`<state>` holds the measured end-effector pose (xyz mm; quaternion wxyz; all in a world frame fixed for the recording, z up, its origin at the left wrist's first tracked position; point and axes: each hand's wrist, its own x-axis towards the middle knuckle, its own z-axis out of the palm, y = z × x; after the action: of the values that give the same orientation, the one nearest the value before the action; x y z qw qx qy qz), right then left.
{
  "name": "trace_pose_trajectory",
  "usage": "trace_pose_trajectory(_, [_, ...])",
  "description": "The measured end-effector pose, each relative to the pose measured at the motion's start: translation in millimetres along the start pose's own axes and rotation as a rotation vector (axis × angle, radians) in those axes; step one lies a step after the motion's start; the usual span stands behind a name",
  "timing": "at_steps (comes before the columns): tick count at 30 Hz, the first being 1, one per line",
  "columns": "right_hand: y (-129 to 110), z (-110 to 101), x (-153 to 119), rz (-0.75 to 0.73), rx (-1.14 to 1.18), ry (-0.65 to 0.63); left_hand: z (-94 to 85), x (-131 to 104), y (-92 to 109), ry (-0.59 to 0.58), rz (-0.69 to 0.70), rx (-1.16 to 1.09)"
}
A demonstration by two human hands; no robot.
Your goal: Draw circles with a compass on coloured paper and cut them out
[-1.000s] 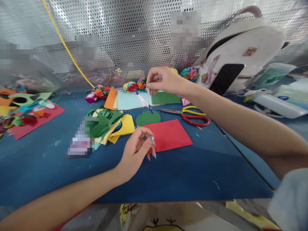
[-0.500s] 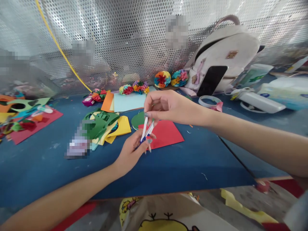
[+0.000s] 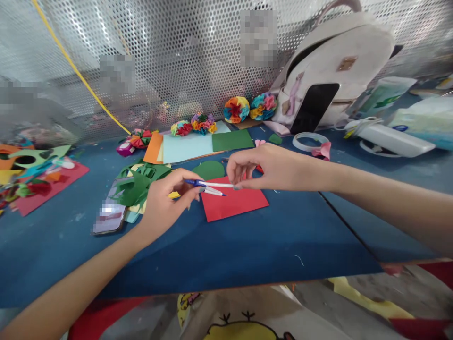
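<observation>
I record the compass [image 3: 213,191] over the red paper [image 3: 235,206]: my left hand [image 3: 164,198] has fingers gripping its blue head [image 3: 193,182], my right hand [image 3: 267,165] pinches one leg's end [image 3: 228,185]. Uneven pull could slip it loose.

Behind the grip [image 3: 198,183] stands a wall [image 3: 198,52] of perforated silver metal, on which pale light is reflected in soft streaks. A yellow cord [image 3: 74,68] comes down before it, farther back and left of the grip. Under the grip is a blue table [image 3: 247,250], with a dark seam [image 3: 348,227] to the right. Below its near edge, grey floor [image 3: 385,289] is seen.
</observation>
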<state>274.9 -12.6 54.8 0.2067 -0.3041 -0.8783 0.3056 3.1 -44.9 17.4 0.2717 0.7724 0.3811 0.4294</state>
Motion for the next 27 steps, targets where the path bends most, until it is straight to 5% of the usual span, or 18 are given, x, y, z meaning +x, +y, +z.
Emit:
trace_pose_trajectory(4, [-3.7,3.4,3.7,-0.121,-0.003,0.167,6.6,20.8,8.6,-0.050,-0.076,-0.104])
trace_pose_trajectory(7, [-10.2,7.2,7.0,-0.207,0.128,0.283,16.4,37.8,11.0,-0.191,-0.112,-0.296])
trace_pose_trajectory(11, [-10.6,7.4,9.5,-0.187,0.228,0.227,29.9,50.4,6.6,-0.294,-0.132,-0.496])
trace_pose_trajectory(20, [18.9,-9.2,19.8,-0.066,0.467,0.025,41.8,62.4,-6.2,-0.348,-0.194,-0.551])
trace_pose_trajectory(24, [30.4,-22.2,19.7,-0.057,0.587,-0.015,39.9,47.2,-12.8,-0.346,-0.188,-0.515])
trace_pose_trajectory(27, [31.1,-37.1,12.4,-0.043,0.521,0.079,30.6,22.1,-20.8,-0.242,-0.143,-0.301])
